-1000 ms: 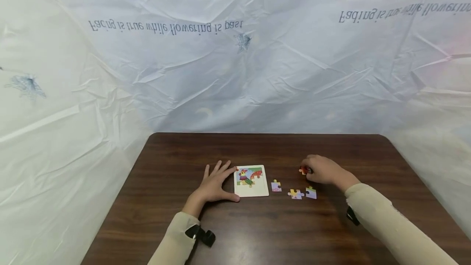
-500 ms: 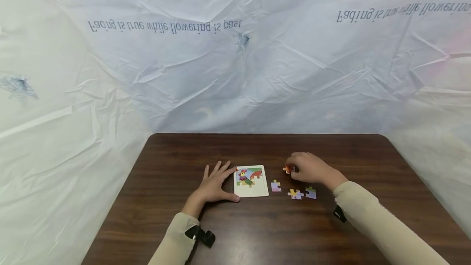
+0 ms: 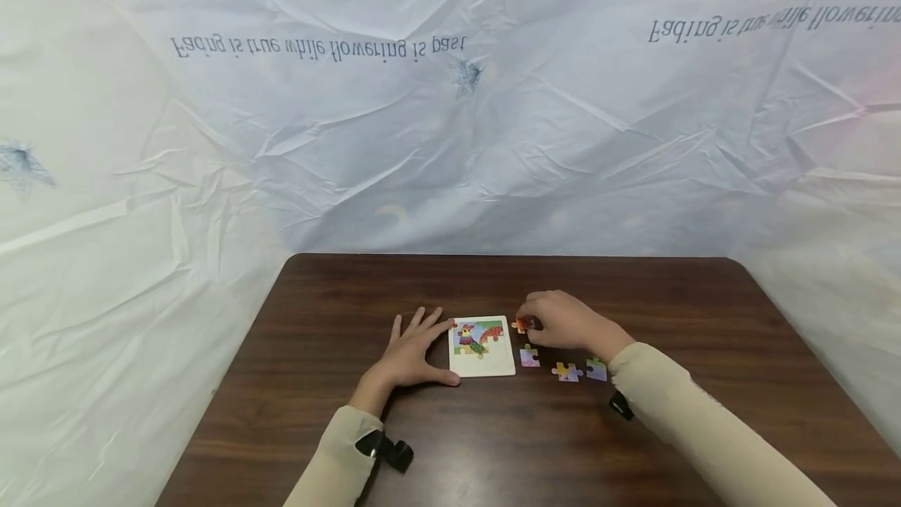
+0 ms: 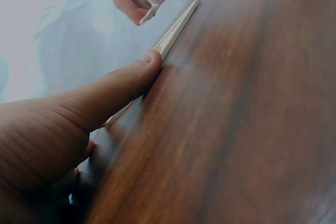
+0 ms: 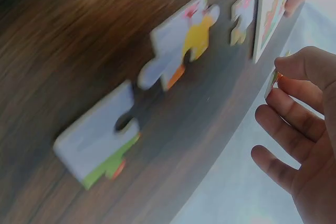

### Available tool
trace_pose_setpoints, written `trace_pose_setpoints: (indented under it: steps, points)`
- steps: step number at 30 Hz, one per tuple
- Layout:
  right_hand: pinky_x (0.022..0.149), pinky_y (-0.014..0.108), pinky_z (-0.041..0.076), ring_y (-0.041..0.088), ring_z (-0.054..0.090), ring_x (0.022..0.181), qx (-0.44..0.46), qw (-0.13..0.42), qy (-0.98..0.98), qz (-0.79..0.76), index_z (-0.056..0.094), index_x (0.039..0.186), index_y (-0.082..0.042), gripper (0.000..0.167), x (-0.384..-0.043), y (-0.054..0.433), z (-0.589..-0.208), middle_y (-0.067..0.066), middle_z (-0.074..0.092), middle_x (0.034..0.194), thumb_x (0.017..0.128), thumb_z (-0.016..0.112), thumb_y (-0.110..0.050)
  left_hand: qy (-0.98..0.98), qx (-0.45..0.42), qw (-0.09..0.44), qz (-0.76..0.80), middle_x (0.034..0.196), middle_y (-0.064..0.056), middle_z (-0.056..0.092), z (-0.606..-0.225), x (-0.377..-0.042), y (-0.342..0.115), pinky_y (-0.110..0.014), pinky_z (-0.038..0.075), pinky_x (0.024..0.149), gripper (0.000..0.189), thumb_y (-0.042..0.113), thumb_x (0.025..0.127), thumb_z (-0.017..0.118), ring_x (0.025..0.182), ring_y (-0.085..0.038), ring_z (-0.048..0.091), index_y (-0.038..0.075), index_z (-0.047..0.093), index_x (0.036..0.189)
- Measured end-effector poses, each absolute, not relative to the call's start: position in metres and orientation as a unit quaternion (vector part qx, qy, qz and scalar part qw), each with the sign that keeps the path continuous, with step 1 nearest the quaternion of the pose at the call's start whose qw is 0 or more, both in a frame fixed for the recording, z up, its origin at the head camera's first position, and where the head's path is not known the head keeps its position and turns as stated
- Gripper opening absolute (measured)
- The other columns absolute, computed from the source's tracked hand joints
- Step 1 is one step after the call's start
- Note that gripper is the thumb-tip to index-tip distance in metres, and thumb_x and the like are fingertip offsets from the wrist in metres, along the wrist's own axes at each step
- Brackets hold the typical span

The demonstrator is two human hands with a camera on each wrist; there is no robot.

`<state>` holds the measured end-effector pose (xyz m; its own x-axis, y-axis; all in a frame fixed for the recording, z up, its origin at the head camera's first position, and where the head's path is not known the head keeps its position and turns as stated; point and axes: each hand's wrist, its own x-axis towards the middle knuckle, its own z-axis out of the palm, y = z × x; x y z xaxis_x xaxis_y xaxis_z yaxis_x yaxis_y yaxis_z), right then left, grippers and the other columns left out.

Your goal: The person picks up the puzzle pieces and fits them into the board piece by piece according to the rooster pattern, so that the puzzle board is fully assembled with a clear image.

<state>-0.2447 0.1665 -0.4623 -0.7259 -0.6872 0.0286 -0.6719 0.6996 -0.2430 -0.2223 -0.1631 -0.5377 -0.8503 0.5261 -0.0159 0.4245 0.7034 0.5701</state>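
Observation:
A white puzzle tray (image 3: 486,368) lies on the table with part of a rooster picture (image 3: 473,337) fitted in its upper area; its lower part is bare white. My left hand (image 3: 408,358) spreads its fingers at the tray's left side, index fingertip and thumb against the border. In the left wrist view, the thumb (image 4: 126,80) presses along the tray's edge. Between thumb and fingers, my right hand (image 3: 566,323) pinches an orange-red puzzle piece (image 3: 521,326) just off the tray's upper right corner. The right wrist view shows that piece edge-on, raised above the table.
Three loose puzzle pieces lie right of the tray: a lilac one (image 3: 529,356) close to it, a yellow-and-lilac one (image 3: 566,372), and a lilac-and-green one (image 3: 596,369). The dark wooden table (image 3: 450,444) ends at a pale printed curtain (image 3: 450,139) behind.
My right hand has moved left across the table, carrying the orange-red puzzle piece from beyond the loose pieces to beside the tray. The left hand and tray have stayed in place.

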Motion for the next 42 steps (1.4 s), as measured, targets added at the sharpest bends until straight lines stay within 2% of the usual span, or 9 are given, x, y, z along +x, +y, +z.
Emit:
trace_pose_setpoints:
  steps: [9,16,22,32,42]
  points:
    - [0.075,0.039,0.055,0.016,0.064,0.085,-0.395,0.033,0.908,-0.136,0.078,0.115,-0.007,0.023,-0.241,0.141,-0.469,0.005,0.072,0.106,0.092,0.078,-0.009,0.92,0.254,0.092,0.284,0.175,-0.008,0.02,-0.538,-0.221,-0.164,-0.071,-0.011,0.122,0.105,0.062,0.079,0.087,0.162,-0.039,0.003,0.024,0.04,0.165]
    - [0.083,0.043,0.059,0.019,0.069,0.092,-0.403,0.046,0.906,-0.125,0.079,0.116,-0.007,0.024,-0.243,0.127,-0.476,0.005,0.073,0.107,0.092,0.079,-0.011,0.919,0.255,0.093,0.285,0.175,-0.008,0.02,-0.538,-0.221,-0.163,-0.071,-0.011,0.122,0.104,0.062,0.08,0.087,0.162,-0.039,0.003,0.025,0.04,0.165]
    - [0.08,0.042,0.059,0.018,0.067,0.088,-0.403,0.053,0.905,-0.125,0.079,0.116,-0.007,0.024,-0.241,0.123,-0.478,0.006,0.072,0.107,0.093,0.077,-0.009,0.919,0.253,0.095,0.287,0.175,-0.007,0.02,-0.538,-0.221,-0.162,-0.07,-0.011,0.122,0.104,0.061,0.079,0.088,0.163,-0.038,0.002,0.025,0.041,0.165]
    - [0.07,0.032,0.053,0.008,0.056,0.074,-0.406,0.057,0.904,-0.121,0.079,0.117,-0.009,0.026,-0.241,0.12,-0.487,0.002,0.068,0.099,0.092,0.074,-0.007,0.92,0.253,0.089,0.285,0.175,-0.008,0.021,-0.538,-0.222,-0.162,-0.071,-0.01,0.122,0.105,0.061,0.079,0.087,0.162,-0.039,0.003,0.024,0.04,0.165]
    - [0.075,0.034,0.055,0.013,0.061,0.084,-0.398,0.08,0.902,-0.145,0.079,0.119,-0.007,0.026,-0.241,0.121,-0.486,0.002,0.067,0.1,0.094,0.074,-0.007,0.921,0.252,0.093,0.283,0.175,-0.007,0.021,-0.537,-0.221,-0.162,-0.07,-0.011,0.122,0.105,0.061,0.079,0.087,0.162,-0.038,0.003,0.025,0.04,0.165]
